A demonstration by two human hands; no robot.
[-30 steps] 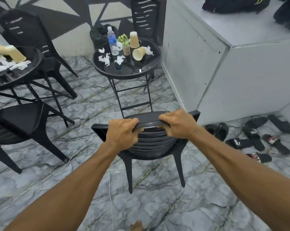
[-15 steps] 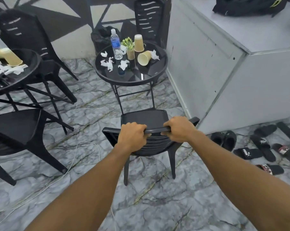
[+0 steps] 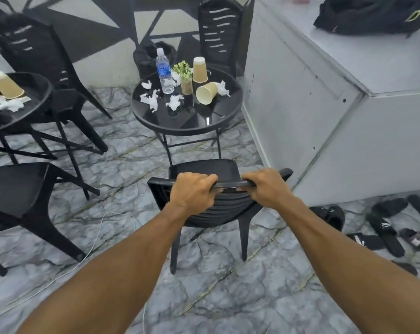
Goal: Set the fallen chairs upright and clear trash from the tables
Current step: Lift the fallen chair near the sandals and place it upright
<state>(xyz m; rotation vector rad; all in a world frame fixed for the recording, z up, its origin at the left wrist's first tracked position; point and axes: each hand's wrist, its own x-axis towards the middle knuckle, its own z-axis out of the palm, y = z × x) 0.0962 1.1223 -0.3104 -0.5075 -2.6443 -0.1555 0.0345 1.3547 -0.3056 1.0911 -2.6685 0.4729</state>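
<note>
A black plastic chair (image 3: 204,169) stands upright on its legs in front of me, its seat facing a round black table (image 3: 180,122). My left hand (image 3: 192,191) and my right hand (image 3: 267,186) both grip the top rail of its backrest. On the table lie crumpled white tissues (image 3: 151,98), a tipped paper cup (image 3: 206,92), an upside-down paper cup (image 3: 199,69), a water bottle (image 3: 164,71) and a small potted plant (image 3: 183,75). A second round table (image 3: 39,100) at the left edge holds a tipped paper cup (image 3: 4,84) and tissues (image 3: 10,104).
Upright black chairs stand at the left (image 3: 18,189), back left (image 3: 35,49) and behind the table (image 3: 218,32). A grey counter (image 3: 324,104) fills the right side with a black bag (image 3: 370,14) on top. Slippers (image 3: 382,227) lie on the marble floor; a white cable (image 3: 93,244) runs across it.
The chair has gone from tilted toward me to standing upright closer to the table, with its seat now showing. Both hands have kept their grip on the backrest.
</note>
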